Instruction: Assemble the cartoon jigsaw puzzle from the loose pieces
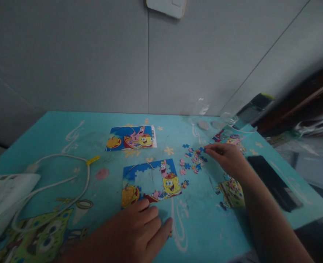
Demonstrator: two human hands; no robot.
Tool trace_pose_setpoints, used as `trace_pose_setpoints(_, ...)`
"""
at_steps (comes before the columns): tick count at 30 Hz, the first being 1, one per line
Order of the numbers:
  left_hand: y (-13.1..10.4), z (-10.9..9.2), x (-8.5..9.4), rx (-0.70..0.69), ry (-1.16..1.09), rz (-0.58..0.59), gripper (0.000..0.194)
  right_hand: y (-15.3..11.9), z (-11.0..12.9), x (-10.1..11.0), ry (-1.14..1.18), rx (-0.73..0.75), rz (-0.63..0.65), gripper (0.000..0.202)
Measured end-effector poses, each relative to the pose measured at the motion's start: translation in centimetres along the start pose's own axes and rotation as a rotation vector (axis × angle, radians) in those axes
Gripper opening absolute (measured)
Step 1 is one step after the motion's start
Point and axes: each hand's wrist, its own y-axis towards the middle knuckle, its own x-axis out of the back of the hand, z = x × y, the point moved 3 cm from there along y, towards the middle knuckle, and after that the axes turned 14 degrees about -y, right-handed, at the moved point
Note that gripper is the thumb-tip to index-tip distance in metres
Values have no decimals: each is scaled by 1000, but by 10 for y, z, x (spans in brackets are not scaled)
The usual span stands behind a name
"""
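Note:
A partly assembled jigsaw puzzle (169, 182) with a yellow sponge character lies on the table, its middle bare of pieces. At its lower edge rests my left hand (139, 226), fingers loosely bent and the thumb apart, with nothing visible in it. A small puzzle piece (170, 233) shows beside that thumb. To the right lies a heap of loose puzzle pieces (196, 159), mostly blue and pink. My right hand (224, 155) pinches a blue puzzle piece (202, 149) at the heap's right side. Behind the puzzle lies a matching picture card (134, 138).
A white cable (88, 179) with a yellow tag loops over the left of the printed table (106, 204), near a white object (8, 193). At right are a dark flat object (273, 182), a clear plastic container (229, 118) and a dark upright object (254, 107). Behind stands a grey wall (95, 54).

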Motion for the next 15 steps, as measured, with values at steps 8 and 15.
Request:
trace_pose_setpoints(8, -3, 6, -5, 32, 26, -148, 22, -23, 22, 3, 135, 219, 418, 16)
trace_pose_setpoints(15, -6, 6, -11, 25, 35, -141, 22, -34, 25, 0, 225, 248, 646, 12)
